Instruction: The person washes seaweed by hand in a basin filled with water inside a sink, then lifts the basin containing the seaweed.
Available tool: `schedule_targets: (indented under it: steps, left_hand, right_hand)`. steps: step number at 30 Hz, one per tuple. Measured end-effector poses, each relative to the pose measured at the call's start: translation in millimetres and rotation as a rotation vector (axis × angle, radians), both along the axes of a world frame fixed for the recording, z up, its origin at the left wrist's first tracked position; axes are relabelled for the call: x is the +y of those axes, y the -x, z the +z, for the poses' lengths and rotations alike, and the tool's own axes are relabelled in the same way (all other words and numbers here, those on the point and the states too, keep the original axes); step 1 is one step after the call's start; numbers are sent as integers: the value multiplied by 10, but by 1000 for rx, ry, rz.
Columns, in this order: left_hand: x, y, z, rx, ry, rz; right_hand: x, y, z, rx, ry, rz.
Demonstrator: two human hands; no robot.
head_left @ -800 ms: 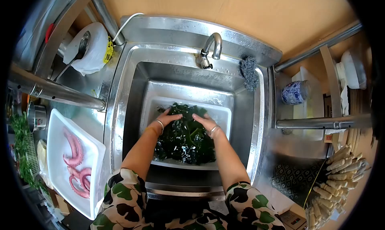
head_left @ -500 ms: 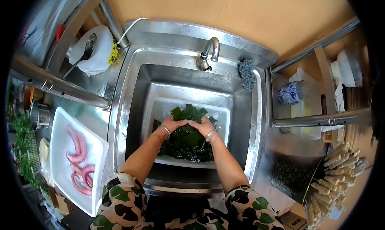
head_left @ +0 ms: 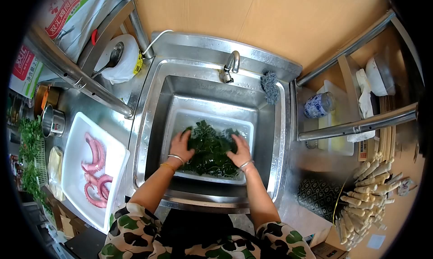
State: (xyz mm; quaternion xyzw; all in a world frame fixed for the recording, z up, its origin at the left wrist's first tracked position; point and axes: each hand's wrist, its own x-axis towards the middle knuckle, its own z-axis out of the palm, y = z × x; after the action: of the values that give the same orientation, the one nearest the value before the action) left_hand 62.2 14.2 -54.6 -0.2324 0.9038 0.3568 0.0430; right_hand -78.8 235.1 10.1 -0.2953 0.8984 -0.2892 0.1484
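Note:
Dark green leafy pieces, like kelp [head_left: 209, 146], lie wet in a white tub [head_left: 180, 119] inside the steel sink [head_left: 155, 101]. My left hand [head_left: 181, 147] is at the left side of the greens, its fingers spread and thumb pointing inward. Along the right side, my right hand [head_left: 240, 151] has its thumb and fingers apart, the fingertips partly lost against the leaves. Neither hand grips a bunch. Each wrist wears a bracelet.
Left of the sink, a white tray [head_left: 74, 164] holds pink octopus tentacles [head_left: 97, 187]. A faucet [head_left: 232, 67] and a grey scrubber [head_left: 270, 87] are at the back. Shelf posts flank both sides; bundled sticks [head_left: 361, 205] stand at right.
My hands were together over a gathered bunch of greens. They have parted to either side and opened, and the greens now lie lower, spread in the tub. The view has shifted slightly.

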Motion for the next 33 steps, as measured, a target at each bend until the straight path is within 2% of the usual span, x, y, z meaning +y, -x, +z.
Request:
schedule_targets:
  steps: [1,2,3,4,6,7,9,11,13,15,17,18,19,21,25,27,28,29,30,31,33]
  left_hand:
    - [-68,-64,-200,-49,20,172]
    - [-174,-105,-543,-49,-314,290]
    - [-124,-116,-529,-54,-316,294]
    - [-47,-95,-535,-107,-411,389]
    - [77,-39,-688,-144,-663,574]
    - [118,20,-601,-150,-662,576]
    - [241,162,-113,-47,-1184,621]
    - [309,244,-20,-102,-1251,714]
    - [361,285,7,-206,-1157,766]
    - [427,296,4,-107,-1170,784]
    - [447,322,-112,82,-1096,746]
    - [465,320,78,162,-1069,712]
    - [477,304,132,162,-1068,712]
    - [484,291,230,292,-1007,585]
    - [473,181,469,113,-1001,557]
    - [471,0,608,283,-884,448]
    - [399,-96,456,179,-539,425]
    - [321,-217,87,177,-540,426]
    - [270,-359,-380,37,-303,273]
    - [299,-420,-301,-65,-220,186]
    - [360,-549,-156,-248,-46,-10]
  right_hand:
    - [116,56,-322,-149,71,-148]
    - [133,65,-524,-359,157,-246]
    - [99,46,-564,-572,240,-343]
    - [49,40,-621,-575,235,-341]
    - [-101,12,-723,-821,294,-456]
    - [-186,30,-690,-827,292,-458]
    - [-291,50,-603,-761,199,-446]
    - [-277,133,-931,-866,294,-360]
    - [-335,139,-947,-893,297,-312]
    - [-364,90,-901,-845,317,-294]
    - [-414,68,-788,-639,257,-84]
    - [-451,32,-516,-569,193,-43]
    - [-452,-8,-433,-570,194,-42]
    - [-481,-57,-253,-370,168,96]
    - [-366,-143,136,-507,319,106]
    - [-174,-107,177,-382,276,96]
    - [-51,-97,86,-359,224,-15]
    - [93,-84,-136,-334,173,-122]
    - [262,-55,-488,-545,184,-203]
    - [310,-96,-533,-482,-66,-192]
    - [286,-187,-644,-465,-238,53]
